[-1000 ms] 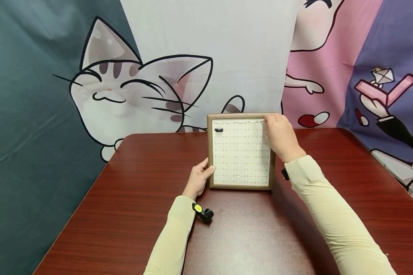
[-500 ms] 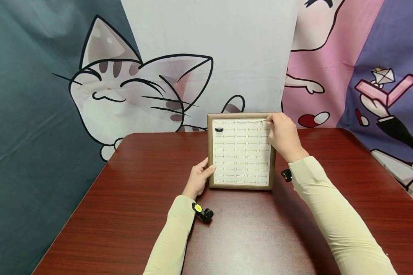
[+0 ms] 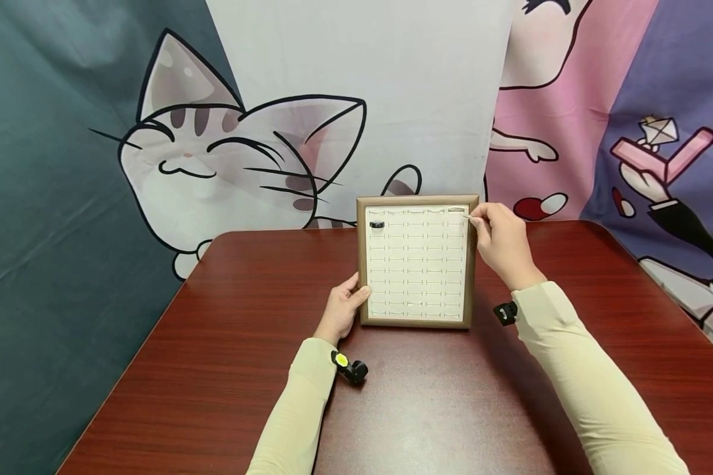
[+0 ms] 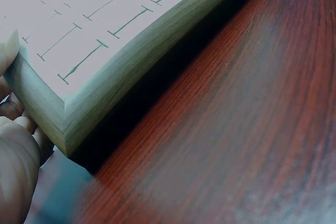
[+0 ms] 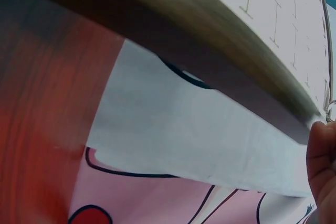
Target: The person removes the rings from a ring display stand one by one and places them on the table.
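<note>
Right now my left hand grips the tray at frame centre; right hand pinches a thin ring at its upper right corner. Best kept steady, pinch light.

Person wore long, close-fitting cream fabric sleeves on both arms, reaching to the wrists. Left hand and right hand were bare. Small black wrist camera with yellow round marking sat at left wrist; small black wrist camera at right.
</note>
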Demonstrator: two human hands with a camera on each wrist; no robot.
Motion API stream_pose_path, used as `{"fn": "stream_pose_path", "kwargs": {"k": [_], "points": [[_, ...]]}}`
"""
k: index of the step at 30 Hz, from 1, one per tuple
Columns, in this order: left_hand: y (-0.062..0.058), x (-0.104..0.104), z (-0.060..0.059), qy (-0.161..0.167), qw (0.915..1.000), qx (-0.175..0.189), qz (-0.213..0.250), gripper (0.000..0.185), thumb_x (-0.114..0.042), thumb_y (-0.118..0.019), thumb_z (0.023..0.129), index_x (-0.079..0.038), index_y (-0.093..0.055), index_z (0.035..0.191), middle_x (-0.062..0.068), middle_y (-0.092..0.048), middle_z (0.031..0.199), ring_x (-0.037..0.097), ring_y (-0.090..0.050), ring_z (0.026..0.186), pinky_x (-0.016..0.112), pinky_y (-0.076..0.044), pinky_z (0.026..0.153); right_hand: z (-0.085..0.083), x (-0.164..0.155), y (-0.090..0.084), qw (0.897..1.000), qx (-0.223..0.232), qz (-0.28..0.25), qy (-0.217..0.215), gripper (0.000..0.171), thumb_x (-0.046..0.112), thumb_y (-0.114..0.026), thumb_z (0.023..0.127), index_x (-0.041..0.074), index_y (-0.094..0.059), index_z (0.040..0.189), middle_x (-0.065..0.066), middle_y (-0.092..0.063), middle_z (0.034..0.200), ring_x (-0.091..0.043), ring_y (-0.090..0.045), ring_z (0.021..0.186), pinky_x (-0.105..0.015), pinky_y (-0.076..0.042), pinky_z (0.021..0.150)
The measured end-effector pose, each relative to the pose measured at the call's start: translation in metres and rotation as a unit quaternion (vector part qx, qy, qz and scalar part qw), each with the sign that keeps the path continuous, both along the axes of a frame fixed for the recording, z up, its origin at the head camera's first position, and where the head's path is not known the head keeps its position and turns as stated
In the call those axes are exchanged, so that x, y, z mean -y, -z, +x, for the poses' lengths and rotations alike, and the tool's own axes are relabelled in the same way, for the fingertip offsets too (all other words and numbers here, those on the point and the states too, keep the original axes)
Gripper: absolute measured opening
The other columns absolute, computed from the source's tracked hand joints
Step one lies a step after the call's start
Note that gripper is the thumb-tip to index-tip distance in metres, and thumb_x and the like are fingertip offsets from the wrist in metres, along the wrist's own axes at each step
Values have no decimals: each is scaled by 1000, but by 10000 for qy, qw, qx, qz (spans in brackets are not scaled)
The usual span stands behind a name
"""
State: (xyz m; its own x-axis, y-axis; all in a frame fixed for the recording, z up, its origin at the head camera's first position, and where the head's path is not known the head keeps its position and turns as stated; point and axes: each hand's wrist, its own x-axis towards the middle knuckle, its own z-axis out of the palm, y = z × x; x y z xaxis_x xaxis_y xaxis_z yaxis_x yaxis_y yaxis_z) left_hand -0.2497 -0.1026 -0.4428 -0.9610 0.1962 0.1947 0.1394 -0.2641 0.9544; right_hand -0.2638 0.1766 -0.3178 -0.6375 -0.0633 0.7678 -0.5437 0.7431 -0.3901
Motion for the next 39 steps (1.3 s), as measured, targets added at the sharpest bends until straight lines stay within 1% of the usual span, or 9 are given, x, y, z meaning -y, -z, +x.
{"fn": "stream_pose_path", "kwargs": {"k": [6,11,18,22,25,31,33,36,39], "points": [[0,0,0,-2,10000,-17,22,49,2,-51,92,6,-36,138,32,-47,128,6,-61,93,22,-52,80,15,-13,12,9997,203,8,146,4,-3,-61,85,-2,-58,83,-15,-57,78,-22,-46,69,-30,-34,62],[1,-1,1,-46,10000,57,0,49,4,-50,91,5,-37,139,33,-48,127,5,-62,90,22,-53,78,32,-28,28,9992,316,34,250,7,-4,-63,83,1,-58,81,-8,-53,70,-12,-41,64,-22,-30,58],[2,0,0,-17,10000,-8,-14,48,2,-50,92,5,-38,138,33,-48,126,6,-63,89,22,-53,77,63,-50,42,9970,679,91,367,10,-4,-65,82,5,-59,83,-3,-53,70,1,-39,62,-16,-32,56],[1,0,1,-27,10000,-26,-17,48,1,-51,92,5,-38,138,33,-49,125,6,-63,89,23,-53,77,75,-58,49,9956,793,44,498,11,-4,-66,81,5,-60,83,-2,-54,70,6,-39,62,-14,-33,56],[1,-1,0,-25,10000,-26,-25,49,0,-52,92,6,-37,138,33,-49,126,6,-63,90,23,-53,78,83,-61,55,9947,846,25,579,11,-3,-66,81,6,-60,82,-1,-54,70,8,-39,62,-14,-33,56],[1,-1,0,0,10000,9,30,50,1,-52,92,6,-35,139,33,-47,128,6,-62,92,22,-52,80,96,-69,64,9925,1067,27,591,13,-2,-66,81,8,-59,81,0,-52,70,6,-38,61,-14,-32,55],[1,-1,0,1,10000,25,30,50,1,-52,91,6,-35,139,33,-47,128,6,-62,92,22,-53,80,100,-73,67,9924,1082,130,567,14,-3,-67,80,9,-59,81,0,-52,69,6,-37,60,-14,-31,53],[1,-1,0,-2,10000,27,37,50,0,-53,91,6,-36,138,33,-48,127,6,-62,92,23,-53,79,107,-79,73,9907,1223,297,509,15,-2,-67,79,10,-58,79,3,-51,66,5,-39,57,-15,-31,51],[0,-1,0,-15,10000,-1,49,50,0,-53,91,7,-35,138,33,-48,126,6,-62,92,23,-53,80,112,-84,76,9867,1474,489,471,16,-1,-67,79,13,-58,78,5,-51,65,3,-39,58,-15,-30,51]]}}
